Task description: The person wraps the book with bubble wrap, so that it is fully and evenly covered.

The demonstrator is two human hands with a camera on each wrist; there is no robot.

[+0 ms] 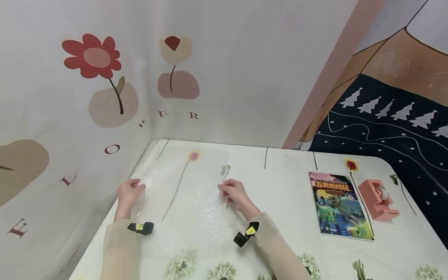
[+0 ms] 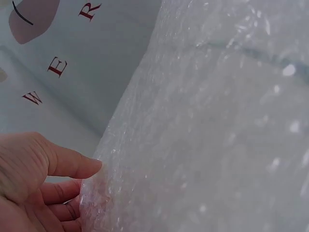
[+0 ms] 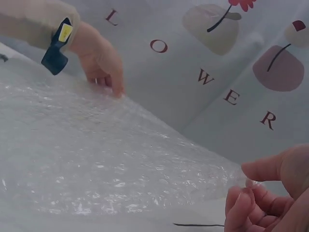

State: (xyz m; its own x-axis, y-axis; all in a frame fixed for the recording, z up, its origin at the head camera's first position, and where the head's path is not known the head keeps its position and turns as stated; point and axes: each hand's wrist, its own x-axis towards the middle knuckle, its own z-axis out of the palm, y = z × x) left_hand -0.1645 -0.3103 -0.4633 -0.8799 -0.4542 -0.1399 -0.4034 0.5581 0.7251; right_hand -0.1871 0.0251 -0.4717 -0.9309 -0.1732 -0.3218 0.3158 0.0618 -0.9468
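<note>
A clear sheet of bubble wrap (image 1: 182, 202) (image 2: 193, 135) (image 3: 96, 154) spreads between the two hands above the table. My left hand (image 1: 129, 193) (image 2: 43, 179) (image 3: 102, 60) pinches its left edge, thumb on top and fingers partly hidden behind the film. At the opposite edge my right hand (image 1: 236, 195) (image 3: 270, 191) pinches the wrap between thumb and fingers; in the right wrist view the film narrows toward that pinch.
A colourful book (image 1: 339, 206) lies on the flower-patterned tablecloth (image 1: 280, 194) to the right. Beside it stands a pink block-shaped holder (image 1: 374, 200) with a small whitish item in it. Printed curtains (image 1: 227, 70) hang behind and left of the table.
</note>
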